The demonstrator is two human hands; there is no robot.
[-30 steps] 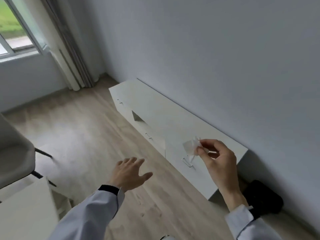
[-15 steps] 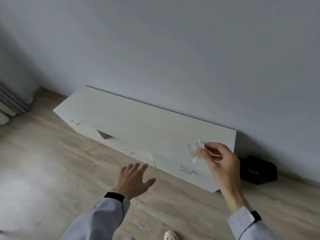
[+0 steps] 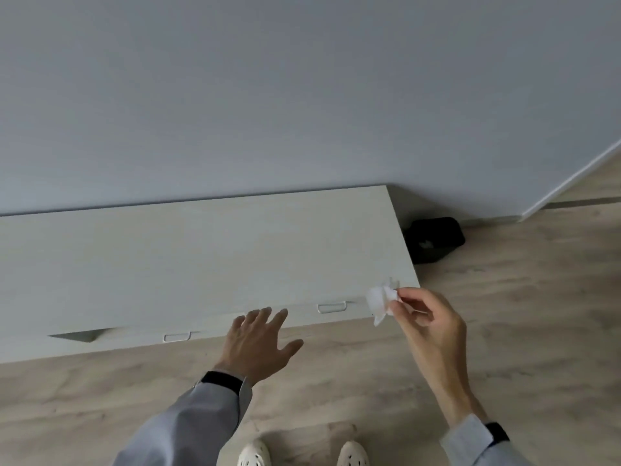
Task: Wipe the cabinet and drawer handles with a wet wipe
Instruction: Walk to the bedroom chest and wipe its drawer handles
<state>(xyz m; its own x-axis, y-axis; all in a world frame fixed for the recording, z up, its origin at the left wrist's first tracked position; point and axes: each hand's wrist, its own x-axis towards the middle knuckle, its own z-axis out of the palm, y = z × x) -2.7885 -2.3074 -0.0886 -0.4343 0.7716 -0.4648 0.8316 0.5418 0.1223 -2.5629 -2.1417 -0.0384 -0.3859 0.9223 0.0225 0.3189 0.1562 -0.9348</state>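
A long, low white cabinet stands against the grey wall. Two thin metal handles show on its front: the right drawer handle and the middle drawer handle. My right hand pinches a small crumpled white wet wipe between thumb and fingers, just right of the right handle and apart from it. My left hand hovers open, fingers spread, in front of the cabinet between the two handles, holding nothing.
An open recess shows in the cabinet front at the left. A black box sits on the wooden floor by the cabinet's right end. My white shoes are at the bottom edge. A wall corner juts out at the right.
My view has swung right and down, so I now face the cabinet front from close above. Both hands have come nearer the cabinet; the wipe is now beside the right handle.
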